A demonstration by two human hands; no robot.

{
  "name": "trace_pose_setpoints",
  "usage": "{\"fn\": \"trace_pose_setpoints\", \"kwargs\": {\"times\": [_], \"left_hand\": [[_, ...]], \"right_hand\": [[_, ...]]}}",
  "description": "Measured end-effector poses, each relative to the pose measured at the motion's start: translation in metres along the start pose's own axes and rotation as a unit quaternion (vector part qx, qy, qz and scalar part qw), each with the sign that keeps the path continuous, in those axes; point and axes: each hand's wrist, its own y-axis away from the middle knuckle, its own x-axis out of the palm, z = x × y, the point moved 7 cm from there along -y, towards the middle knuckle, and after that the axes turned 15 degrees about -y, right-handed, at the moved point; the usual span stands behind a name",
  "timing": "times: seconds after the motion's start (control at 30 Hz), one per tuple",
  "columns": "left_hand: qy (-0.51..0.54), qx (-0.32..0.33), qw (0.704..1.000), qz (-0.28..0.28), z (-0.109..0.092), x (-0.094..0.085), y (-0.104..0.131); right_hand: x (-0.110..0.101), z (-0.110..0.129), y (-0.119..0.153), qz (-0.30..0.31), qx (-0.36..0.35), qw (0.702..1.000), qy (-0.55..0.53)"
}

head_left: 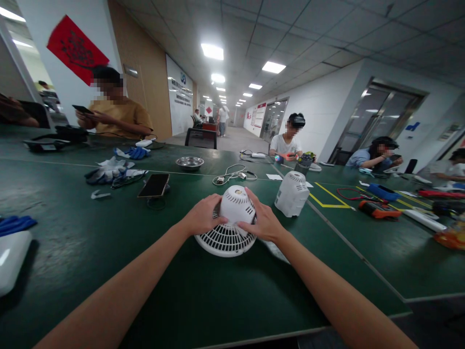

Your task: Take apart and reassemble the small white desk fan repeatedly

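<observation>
In front of me a white fan head lies grille-down on the green table, its round motor housing point(236, 206) on top and its slatted grille point(225, 242) spread beneath. My left hand point(204, 213) grips the housing from the left, with the thumb on its near side. From the right, my right hand point(263, 220) closes on the same housing, fingers over its far side. Something pale and flat lies partly hidden under my right wrist. Beyond that hand stands a separate white vented plastic shell point(292, 194), upright and untouched.
Behind the fan lie a white cable point(234, 174) and a metal bowl point(189, 163). A phone point(154, 185) and gloves point(112, 172) are on the left. Rightward are an orange multimeter point(379, 210) and a blue tray point(383, 192). Several people sit around the table.
</observation>
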Motion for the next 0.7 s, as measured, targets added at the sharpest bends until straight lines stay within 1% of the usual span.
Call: {"fn": "trace_pose_setpoints", "kwargs": {"times": [0.1, 0.17, 0.23, 0.37, 0.57, 0.7], "left_hand": [[0.032, 0.017, 0.999, -0.016, -0.005, -0.004, 0.004], [0.062, 0.037, 0.997, -0.005, -0.010, -0.004, 0.006], [0.075, 0.042, 0.996, 0.004, -0.015, -0.003, 0.007], [0.055, 0.036, 0.998, -0.011, -0.018, -0.002, 0.007], [0.047, 0.047, 0.998, -0.021, -0.022, -0.003, 0.006], [0.052, 0.050, 0.997, -0.015, -0.023, -0.002, 0.005]], "right_hand": [[0.006, 0.001, 0.004, 0.049, 0.027, 0.998, -0.019], [0.009, 0.002, 0.006, 0.065, 0.034, 0.996, -0.053], [0.011, 0.004, 0.007, 0.066, 0.032, 0.994, -0.082], [0.012, 0.003, 0.007, 0.072, 0.038, 0.990, -0.117], [0.011, 0.003, 0.005, 0.083, 0.050, 0.986, -0.137], [0.009, 0.003, 0.004, 0.082, 0.064, 0.984, -0.142]]}}
